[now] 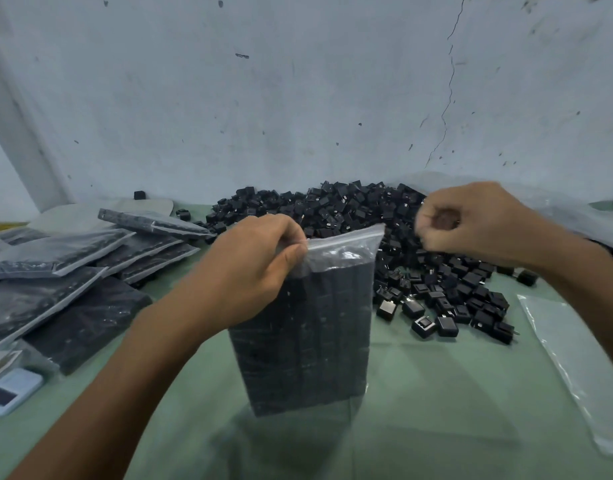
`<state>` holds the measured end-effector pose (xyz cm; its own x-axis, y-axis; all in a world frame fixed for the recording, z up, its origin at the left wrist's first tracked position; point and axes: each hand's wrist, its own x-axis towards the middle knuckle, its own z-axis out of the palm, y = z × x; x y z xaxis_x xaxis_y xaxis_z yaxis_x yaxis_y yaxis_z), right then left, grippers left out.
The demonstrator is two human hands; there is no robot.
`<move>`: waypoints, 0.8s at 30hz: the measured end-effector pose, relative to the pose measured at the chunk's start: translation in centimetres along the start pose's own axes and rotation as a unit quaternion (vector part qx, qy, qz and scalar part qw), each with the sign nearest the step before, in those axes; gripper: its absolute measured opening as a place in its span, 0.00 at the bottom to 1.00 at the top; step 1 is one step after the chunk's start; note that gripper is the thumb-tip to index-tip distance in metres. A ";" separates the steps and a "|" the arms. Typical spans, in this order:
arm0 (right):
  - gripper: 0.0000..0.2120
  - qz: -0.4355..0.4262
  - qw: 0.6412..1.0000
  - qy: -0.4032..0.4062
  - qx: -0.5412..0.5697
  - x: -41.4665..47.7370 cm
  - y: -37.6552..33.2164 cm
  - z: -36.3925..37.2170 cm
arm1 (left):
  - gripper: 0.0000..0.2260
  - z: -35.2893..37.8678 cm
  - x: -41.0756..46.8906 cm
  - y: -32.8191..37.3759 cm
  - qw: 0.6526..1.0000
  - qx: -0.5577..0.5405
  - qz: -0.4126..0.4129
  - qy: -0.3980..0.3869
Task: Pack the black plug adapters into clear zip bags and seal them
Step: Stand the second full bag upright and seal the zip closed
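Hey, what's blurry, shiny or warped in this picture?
Head view: the right hand is smeared by motion blur, while the left hand pinching the filled zip bag is fairly sharp; glare streaks the empty clear bag at right; lighting is flat, with a soft shadow on the green table under the filled bag; the wide lens bends the scene toward the frame edges.

Upright clear plastic zip bag (346,242) full of black plug adapters (298,358) on green table (436,393), top corner in the pinch of the left hand (249,271), curled right hand (471,223) apart.
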<state>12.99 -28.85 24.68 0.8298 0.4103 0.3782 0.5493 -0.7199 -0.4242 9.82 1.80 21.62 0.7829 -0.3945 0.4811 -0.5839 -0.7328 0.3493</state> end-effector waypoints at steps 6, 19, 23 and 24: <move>0.11 -0.048 0.999 0.006 0.020 0.5 -3.1 1.3 | 0.02 0.6 0.8 1.6 0.999 0.044 0.021 0.003; 0.06 -0.135 0.987 -0.024 -0.082 3.2 -6.2 5.4 | 0.04 0.6 1.8 1.7 0.995 0.092 0.005 0.027; 0.05 -0.140 0.987 -0.036 -0.073 2.9 -5.4 5.3 | 0.03 -0.3 1.3 0.8 0.992 0.120 -0.014 0.022; 0.04 -0.138 0.988 -0.035 -0.064 2.8 -5.2 5.3 | 0.03 -0.7 1.0 0.4 0.992 0.120 -0.022 0.022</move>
<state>12.97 -21.06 23.58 0.6570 0.6359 0.4050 0.7429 -0.6377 -0.2037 10.20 1.51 22.76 0.7930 -0.3382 0.5068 -0.4769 -0.8622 0.1710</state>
